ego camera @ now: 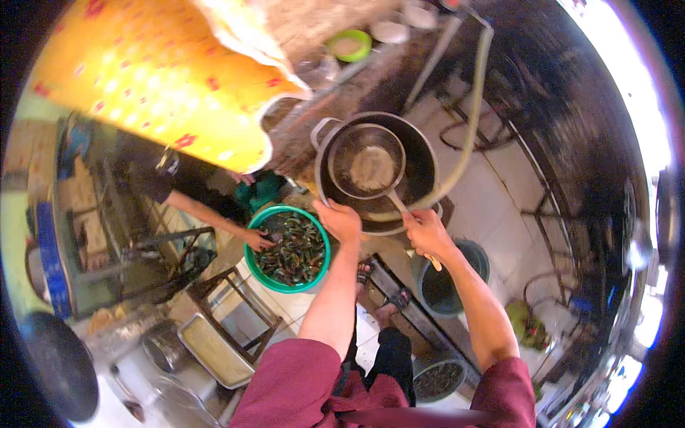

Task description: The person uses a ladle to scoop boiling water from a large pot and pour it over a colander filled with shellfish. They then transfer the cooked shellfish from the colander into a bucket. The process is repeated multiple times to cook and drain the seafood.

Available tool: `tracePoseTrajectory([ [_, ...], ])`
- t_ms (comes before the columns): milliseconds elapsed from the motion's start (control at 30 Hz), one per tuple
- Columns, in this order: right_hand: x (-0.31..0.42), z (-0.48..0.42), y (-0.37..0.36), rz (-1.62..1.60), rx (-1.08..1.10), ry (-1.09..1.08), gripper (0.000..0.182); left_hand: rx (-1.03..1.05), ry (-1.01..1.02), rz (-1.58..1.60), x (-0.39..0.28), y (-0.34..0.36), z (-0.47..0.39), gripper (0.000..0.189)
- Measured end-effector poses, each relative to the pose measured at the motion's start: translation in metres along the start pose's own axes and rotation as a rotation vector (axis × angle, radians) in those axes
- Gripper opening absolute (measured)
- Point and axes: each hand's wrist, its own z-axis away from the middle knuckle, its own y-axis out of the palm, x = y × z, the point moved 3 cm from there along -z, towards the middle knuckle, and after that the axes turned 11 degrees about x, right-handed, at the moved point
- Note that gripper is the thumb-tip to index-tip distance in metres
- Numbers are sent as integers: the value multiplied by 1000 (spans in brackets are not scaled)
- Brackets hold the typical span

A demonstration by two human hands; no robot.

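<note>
My right hand (426, 231) grips the handle of a round long-handled metal pan (393, 160), held over the mouth of a large metal pot (429, 142). The bowl of the pan looks dark, with a paler round bottom. My left hand (341, 220) is at the near left rim of the pot, its fingertips partly hidden against the rim. Just left of that hand stands a green plastic basin (325, 270) full of dark mussels (291, 249). Another person's hand (258, 239) reaches into the basin from the left.
A pale hose (476, 107) curves down into the pot. Beside my right forearm sits a dark bucket (481, 257), with a second tub (460, 369) lower down. A yellow patterned sheet (160, 80) hangs at upper left. A rectangular tray (214, 350) lies near a stool frame (267, 334).
</note>
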Motion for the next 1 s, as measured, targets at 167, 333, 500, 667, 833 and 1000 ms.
tracePoseTrajectory([
  [167,9,76,-23,-123,-12,-71,38,61,109,-16,15,3,-29,28],
  [333,-30,165,-36,-325,-103,-159,37,109,120,-131,0,5,-37,27],
  [500,-105,243,-21,-555,-244,-9,33,164,93,-171,-16,1,-24,24],
  [667,-250,265,38,-586,-490,230,28,113,149,-245,8,10,-33,33],
  [833,-372,242,61,-242,-656,620,30,100,137,-286,21,14,-46,55],
  [1000,-432,236,64,-274,-773,918,31,201,61,-282,21,21,-46,69],
])
